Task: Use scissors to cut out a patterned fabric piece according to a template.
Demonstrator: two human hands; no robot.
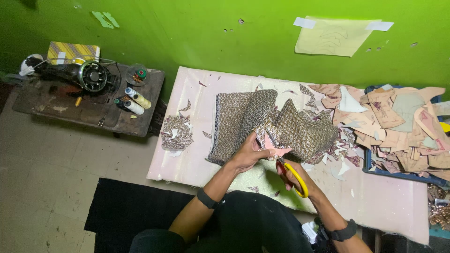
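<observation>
My left hand [248, 154] grips the edge of a folded brown patterned fabric [243, 119] together with a pink paper pattern piece [276, 149] laid on it. My right hand [293, 175] holds yellow-handled scissors [296, 178], their blades pointing up at the pattern's edge. The fabric lies bunched on a pale pink padded board [187, 154] in front of me.
A heap of cut fabric pieces [177, 133] sits at the board's left. A blue tray [375, 169] piled with tan pattern pieces is at the right. An old sewing machine [75, 72] with thread spools [136, 100] stands on a dark table to the left. A paper template [335, 36] is taped to the green wall.
</observation>
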